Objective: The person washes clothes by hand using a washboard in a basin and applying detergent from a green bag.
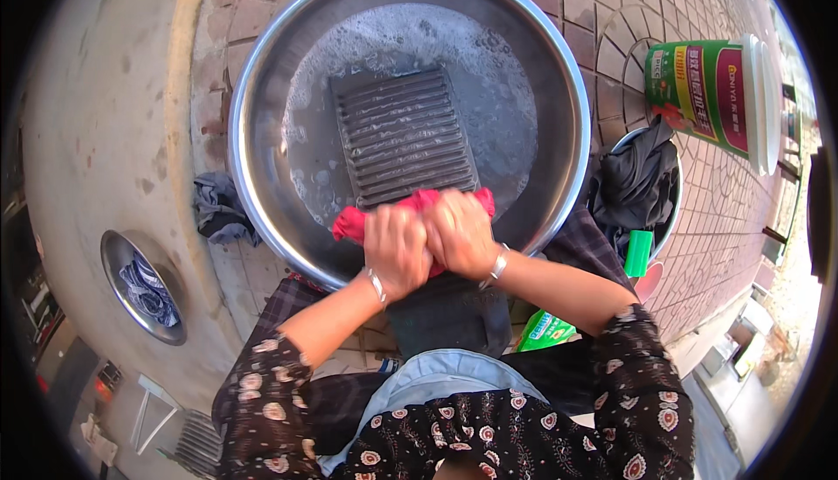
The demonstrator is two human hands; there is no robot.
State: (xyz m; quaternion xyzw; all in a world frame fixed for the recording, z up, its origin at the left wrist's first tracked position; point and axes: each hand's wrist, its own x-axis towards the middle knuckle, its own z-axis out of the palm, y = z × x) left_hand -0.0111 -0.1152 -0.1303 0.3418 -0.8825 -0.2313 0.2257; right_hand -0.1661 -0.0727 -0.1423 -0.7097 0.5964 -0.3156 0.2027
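A wide metal basin (254, 218) holds soapy water. A dark ribbed washboard (409, 133) leans in it, its upper ribs in the suds and its lower part over the near rim towards my lap. On the lower ribs lies a red wet cloth (351, 223). My left hand (397, 247) grips the cloth from the left, and my right hand (458, 234) grips it from the right, pressed against the left. Both hands are slightly blurred. Part of the cloth is hidden under my fingers.
At the right stand a tub heaped with dark clothes (638, 172), a green bar (638, 253) on its edge, and a large printed bucket (710, 97). A green packet (545, 331) lies by my right leg. Grey cloth (222, 208) and a metal bowl (108, 270) holding patterned cloth are at the left.
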